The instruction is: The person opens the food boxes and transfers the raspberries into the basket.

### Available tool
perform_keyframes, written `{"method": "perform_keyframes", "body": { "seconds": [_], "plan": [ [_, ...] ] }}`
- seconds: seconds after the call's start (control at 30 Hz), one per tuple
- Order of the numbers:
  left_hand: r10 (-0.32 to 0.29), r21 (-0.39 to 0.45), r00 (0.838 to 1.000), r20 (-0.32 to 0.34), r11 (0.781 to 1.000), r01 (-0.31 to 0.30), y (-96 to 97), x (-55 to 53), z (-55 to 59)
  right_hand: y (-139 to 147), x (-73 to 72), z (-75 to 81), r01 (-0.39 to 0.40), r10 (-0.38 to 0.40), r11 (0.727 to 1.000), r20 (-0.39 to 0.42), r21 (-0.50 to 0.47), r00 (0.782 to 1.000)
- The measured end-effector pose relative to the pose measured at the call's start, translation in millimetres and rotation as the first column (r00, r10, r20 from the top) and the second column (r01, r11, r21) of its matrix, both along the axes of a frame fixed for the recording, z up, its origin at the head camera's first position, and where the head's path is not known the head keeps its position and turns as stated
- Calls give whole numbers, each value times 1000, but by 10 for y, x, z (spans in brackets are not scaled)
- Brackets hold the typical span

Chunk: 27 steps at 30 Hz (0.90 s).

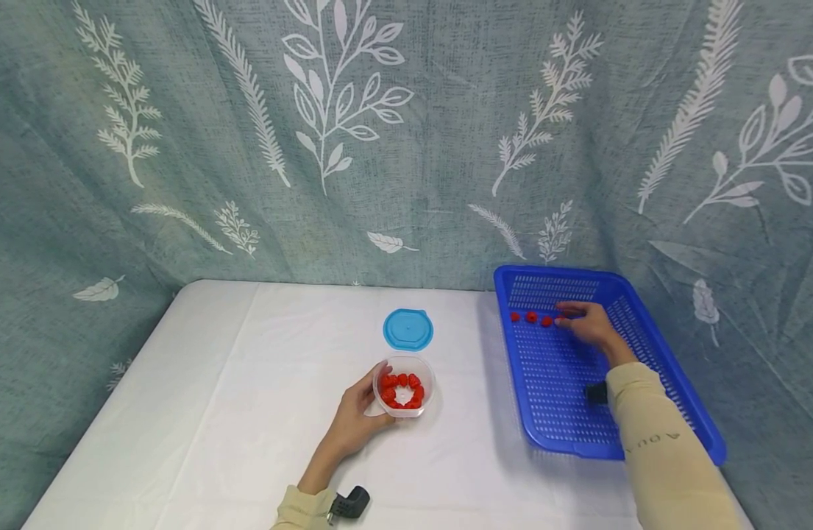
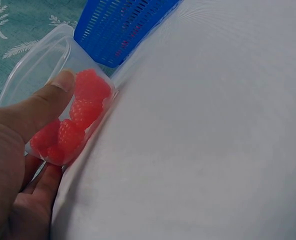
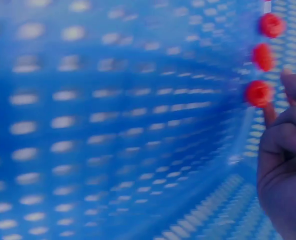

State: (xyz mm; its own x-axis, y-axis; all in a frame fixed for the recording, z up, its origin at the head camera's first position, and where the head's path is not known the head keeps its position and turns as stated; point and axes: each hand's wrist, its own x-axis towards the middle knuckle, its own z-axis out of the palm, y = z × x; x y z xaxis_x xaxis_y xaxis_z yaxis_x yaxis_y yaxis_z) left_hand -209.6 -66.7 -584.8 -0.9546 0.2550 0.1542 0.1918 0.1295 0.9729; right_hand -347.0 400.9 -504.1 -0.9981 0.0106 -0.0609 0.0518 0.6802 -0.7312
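Note:
My left hand [image 1: 356, 412] grips a clear plastic tub [image 2: 43, 62], thumb on one side and fingers below. Several red raspberries [image 2: 85, 112] lie in it, set around its floor in the head view. Over at the right, my right hand [image 1: 586, 324] reaches into a blue perforated basket [image 1: 557, 445]. Its thumb and a finger stand apart beside the end raspberry [image 3: 258, 93] of a short row. A finger appears to touch that berry, though blur hides the exact contact. Other raspberries [image 1: 531, 317] of the row lie farther left on the basket floor.
A blue round lid [image 1: 408, 330] lies flat on the white-covered table [image 1: 247, 412], behind the tub. The basket's raised walls surround the right hand. A green leaf-patterned cloth [image 1: 413, 147] hangs along the table's back and sides.

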Motion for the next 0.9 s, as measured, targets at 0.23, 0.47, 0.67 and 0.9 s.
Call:
{"method": "perform_keyframes", "body": {
  "seconds": [0.23,0.47,0.67,0.9],
  "plan": [
    [2,22,1000,-3,1000,-2,2,-5,-10,-177,-17,352,-70,77,996,-142,56,987],
    [-2,0,1000,-15,1000,2,7,1,-8,-498,116,827,-94,104,994,-279,51,955],
    [2,-27,1000,-21,1000,-2,0,-3,-28,-929,425,1231,-120,112,993,-292,-9,950],
    [-1,-22,1000,-23,1000,1,5,-14,-30,-1385,835,1467,-195,154,975,-315,-103,937]
  ]
}}
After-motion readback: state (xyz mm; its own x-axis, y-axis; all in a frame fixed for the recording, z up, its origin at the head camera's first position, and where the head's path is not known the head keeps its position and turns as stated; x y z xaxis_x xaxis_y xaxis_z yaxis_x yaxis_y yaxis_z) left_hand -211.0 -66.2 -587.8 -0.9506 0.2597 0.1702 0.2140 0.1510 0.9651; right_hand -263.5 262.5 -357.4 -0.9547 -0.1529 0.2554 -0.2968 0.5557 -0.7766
